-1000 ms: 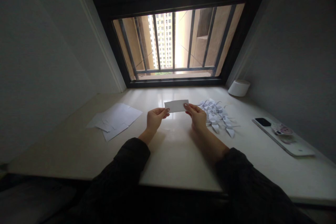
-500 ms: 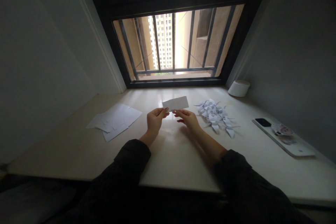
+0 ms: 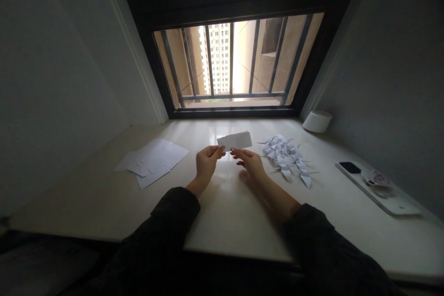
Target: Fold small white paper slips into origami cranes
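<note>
Between my two hands a small white rectangle of folded paper [image 3: 236,140] is held up above the pale sill. My left hand [image 3: 207,162] pinches its lower left corner between thumb and finger. Along the lower edge, my right hand [image 3: 250,161] grips it with thumb and fingertips, the other fingers loosely curled. To the right of my right hand lies a pile of folded white paper cranes [image 3: 284,155], overlapping one another. Left of my left hand, loose sheets of white paper [image 3: 161,159] lie flat in an uneven stack.
A phone [image 3: 378,187] with a round pink grip on its back lies on the sill [image 3: 239,222] at the right. A white rounded object [image 3: 317,121] stands in the back right corner. Behind is a dark-framed window [image 3: 229,112] with bars outside.
The view has tilted slightly, so everything sits a little lower in the picture. Both hands keep their hold on the folded paper, with the right fingertips shifted only slightly along its lower edge.
</note>
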Demonstrator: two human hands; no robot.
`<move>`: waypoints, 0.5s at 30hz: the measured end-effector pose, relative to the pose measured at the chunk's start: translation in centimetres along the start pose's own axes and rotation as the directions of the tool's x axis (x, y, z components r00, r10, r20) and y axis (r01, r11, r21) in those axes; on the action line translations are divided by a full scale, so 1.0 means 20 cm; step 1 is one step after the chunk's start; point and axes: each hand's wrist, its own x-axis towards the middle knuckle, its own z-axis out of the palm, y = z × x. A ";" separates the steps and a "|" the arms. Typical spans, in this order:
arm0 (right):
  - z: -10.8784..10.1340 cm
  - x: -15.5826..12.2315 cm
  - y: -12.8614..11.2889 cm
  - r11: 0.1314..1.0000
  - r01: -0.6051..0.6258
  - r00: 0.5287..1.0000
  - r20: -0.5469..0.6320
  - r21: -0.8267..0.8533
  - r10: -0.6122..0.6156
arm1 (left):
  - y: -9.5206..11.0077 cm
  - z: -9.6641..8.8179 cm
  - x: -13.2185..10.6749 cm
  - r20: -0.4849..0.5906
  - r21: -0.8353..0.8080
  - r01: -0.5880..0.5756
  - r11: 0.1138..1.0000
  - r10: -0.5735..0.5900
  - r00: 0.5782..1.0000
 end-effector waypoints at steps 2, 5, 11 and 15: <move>0.00 0.00 0.01 1.000 -0.007 1.000 -0.004 0.000 0.007 | 0.00 0.00 0.00 -0.001 0.008 0.003 1.000 -0.003 1.000; -0.01 0.01 0.02 1.000 -0.005 1.000 0.008 0.004 0.005 | 0.01 -0.01 0.00 0.010 0.017 0.008 1.000 -0.008 1.000; -0.03 0.03 0.01 1.000 0.013 1.000 -0.025 -0.017 -0.013 | 0.01 -0.01 0.01 0.039 0.034 0.003 0.999 -0.004 0.999; -0.04 0.04 -0.01 1.000 0.019 0.999 -0.030 -0.018 -0.019 | 0.01 -0.01 0.01 0.057 0.031 -0.001 1.000 0.000 0.998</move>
